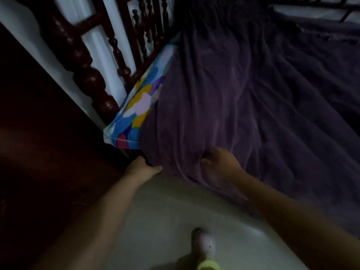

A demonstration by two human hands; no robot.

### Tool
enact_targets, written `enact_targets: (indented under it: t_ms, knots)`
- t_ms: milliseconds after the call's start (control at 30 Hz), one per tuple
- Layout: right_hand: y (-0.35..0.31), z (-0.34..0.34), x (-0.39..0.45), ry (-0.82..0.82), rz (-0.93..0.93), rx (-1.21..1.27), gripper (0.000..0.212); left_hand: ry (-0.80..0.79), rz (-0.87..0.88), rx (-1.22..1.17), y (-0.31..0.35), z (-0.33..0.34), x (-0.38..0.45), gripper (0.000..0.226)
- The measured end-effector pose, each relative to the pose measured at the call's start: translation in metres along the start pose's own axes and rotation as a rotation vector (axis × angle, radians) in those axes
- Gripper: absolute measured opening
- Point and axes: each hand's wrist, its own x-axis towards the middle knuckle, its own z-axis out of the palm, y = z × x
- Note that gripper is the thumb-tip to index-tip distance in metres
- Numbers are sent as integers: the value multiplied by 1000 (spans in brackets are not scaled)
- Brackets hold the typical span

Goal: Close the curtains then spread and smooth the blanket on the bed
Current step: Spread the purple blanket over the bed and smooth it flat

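Now my two hands grasp one soft, wrinkled purple blanket (243, 90) at the bed's near edge: left hand (143, 167) pinching its corner, right hand (220, 164) bunching plush folds beside one multicoloured pillow (136, 106).

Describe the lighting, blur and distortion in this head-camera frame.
Head view: dim, with the purple blanket fading almost to black toward the far right; the brightest parts are the floral pillow and the pale floor. Motion blur softens the right hand, the left hand and the forearms. Wide-angle distortion tilts the turned wooden headboard.
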Motion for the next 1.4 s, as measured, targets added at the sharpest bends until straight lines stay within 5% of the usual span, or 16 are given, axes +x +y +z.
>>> enact_targets:
  t_ms: [67, 200, 367, 467, 667, 1000, 1167, 1300, 1400]
  knots:
    - [0, -7, 17, 87, 46, -2, 53, -3, 53, -125, 22, 1, 18, 80]
    - [-4, -6, 44, -16, -24, -264, 73, 8, 11, -123, 51, 4, 59, 124]
    - [-6, 11, 73, -47, -159, -515, 57, 150, -99, -24, 53, 20, 84, 141]
    - [-4, 15, 80, -77, -278, -557, 40, 258, -48, -117, 36, 27, 84, 129]
    - [-2, -6, 57, 44, -351, -280, 34, 15, 243, -615, 47, 2, 53, 59]
    - [-144, -66, 26, 271, -471, -103, 34, 122, 471, -804, 83, -176, 26, 37]
    - [-175, -12, 52, 127, -347, -166, 32, 211, 314, -585, 54, -188, 66, 39]
    - [-147, 53, 57, -297, -124, -296, 31, 161, 39, 187, 15, -148, 94, 55]
    - [-133, 75, 54, -418, -113, -349, 36, 124, 88, 525, 9, -128, 89, 48]
